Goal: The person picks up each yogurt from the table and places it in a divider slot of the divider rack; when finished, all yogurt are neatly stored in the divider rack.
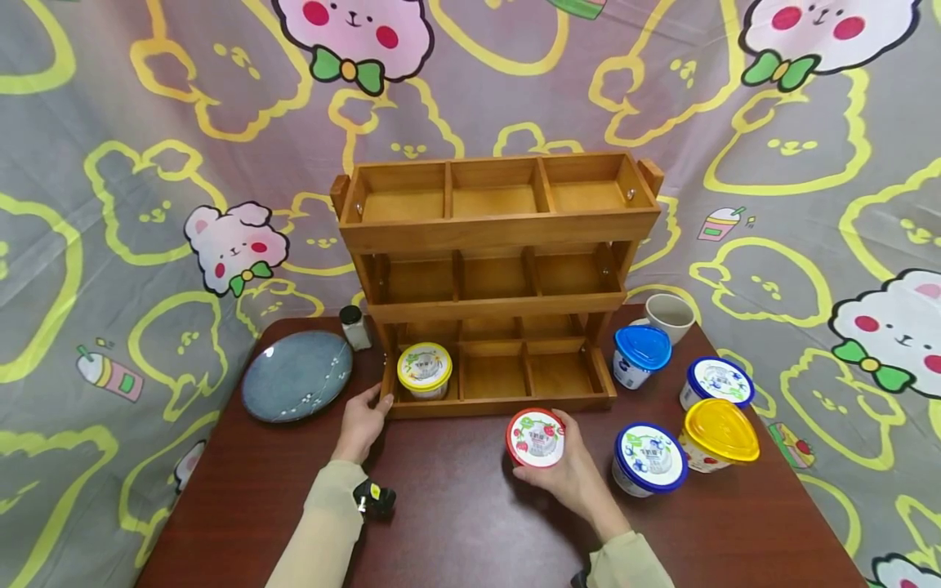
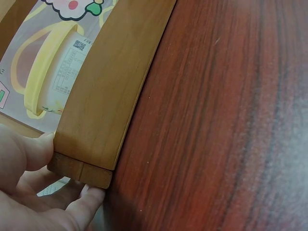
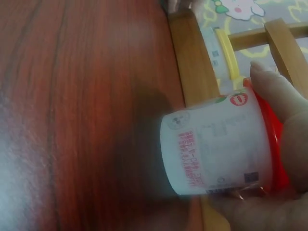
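My right hand (image 1: 577,474) grips a white plastic cup with a red rim and strawberry-printed lid (image 1: 536,438). In the right wrist view the cup (image 3: 216,144) is held over the table, its printed side showing. My left hand (image 1: 363,425) pinches the front left corner of a three-tier wooden rack (image 1: 500,235); in the left wrist view the thumb (image 2: 36,151) lies on one side of the board's end (image 2: 82,168), fingers on the other. A yellow-rimmed cup (image 1: 425,369) sits in the bottom tier's left compartment.
Blue-rimmed cups (image 1: 650,459), a yellow-lidded cup (image 1: 720,430) and a blue-lidded cup (image 1: 642,351) stand right of the rack. Behind them is a white mug (image 1: 671,317). To the left are a grey-blue plate (image 1: 297,376) and a black-capped jar (image 1: 356,328). Patterned cloth surrounds the table.
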The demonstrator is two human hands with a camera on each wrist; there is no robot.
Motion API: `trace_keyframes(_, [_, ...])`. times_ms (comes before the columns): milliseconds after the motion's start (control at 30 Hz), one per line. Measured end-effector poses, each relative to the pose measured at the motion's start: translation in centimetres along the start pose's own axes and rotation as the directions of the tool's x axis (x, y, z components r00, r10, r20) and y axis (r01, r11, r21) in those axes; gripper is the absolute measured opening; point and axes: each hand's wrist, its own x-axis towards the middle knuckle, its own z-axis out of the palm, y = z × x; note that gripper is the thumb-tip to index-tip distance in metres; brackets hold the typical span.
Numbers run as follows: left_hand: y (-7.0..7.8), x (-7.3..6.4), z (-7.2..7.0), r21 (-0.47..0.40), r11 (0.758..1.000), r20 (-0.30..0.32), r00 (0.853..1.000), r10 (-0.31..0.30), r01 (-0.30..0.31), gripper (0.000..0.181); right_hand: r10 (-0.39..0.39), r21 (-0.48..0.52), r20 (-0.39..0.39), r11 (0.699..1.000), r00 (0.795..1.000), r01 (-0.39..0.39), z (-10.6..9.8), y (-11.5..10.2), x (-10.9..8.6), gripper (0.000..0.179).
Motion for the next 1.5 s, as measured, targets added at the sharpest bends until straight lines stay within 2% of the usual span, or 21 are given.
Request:
trace_keyframes(367, [-0.3, 0.1, -0.4, 0.014, 1.000, -0.011, 1.000, 0.000, 0.000, 0.049, -0.021, 0.017, 0.014, 1.000, 1.000, 0.020, 0.0, 0.0, 0.2, 0.113])
trace_keyframes(600, [-0.1, 0.0, -0.7, -0.001, 1.000, -0.007, 1.000, -0.009, 0.009, 0.050, -0.009, 0.039, 0.052, 0.999, 0.999, 0.007, -1.7, -2.6, 1.3, 0.112])
trace_keyframes(700, [-0.2, 0.1, -0.7, -0.007, 1.000, -0.020, 1.000, -0.012, 0.012, 0.049, -0.035, 0.053, 0.067, 0.998, 0.997, 0.032, -2.5, -3.9, 2.3, 0.111])
trace_keyframes(867, [-0.3, 0.3, -0.5, -0.018, 1.000, -0.020, 1.000, -0.004, 0.004, 0.049, -0.159, 0.056, 0.085, 0.986, 0.984, 0.155, -3.3, -5.4, 4.6, 0.109])
trace_keyframes(967, [-0.4, 0.4, -0.3, -0.025, 1.000, -0.011, 1.000, 0.001, -0.001, 0.049, -0.206, 0.061, 0.083, 0.978, 0.975, 0.202, -3.6, -6.4, 6.1, 0.108])
trace_keyframes(1200, [-0.2, 0.3, -0.3, -0.018, 1.000, -0.002, 1.000, 0.003, -0.003, 0.049, -0.228, 0.057, 0.094, 0.973, 0.969, 0.224, -3.0, -7.7, 9.4, 0.107])
trace_keyframes(1333, [-0.1, 0.2, -0.2, -0.017, 1.000, 0.002, 1.000, -0.003, 0.003, 0.049, -0.207, 0.069, 0.113, 0.977, 0.972, 0.200, -2.2, -7.7, 10.8, 0.108])
trace_keyframes(1500, [0.0, 0.2, -0.1, -0.019, 1.000, -0.004, 1.000, 0.002, -0.002, 0.049, -0.217, 0.094, 0.132, 0.974, 0.967, 0.206, -1.0, -7.3, 12.5, 0.106])
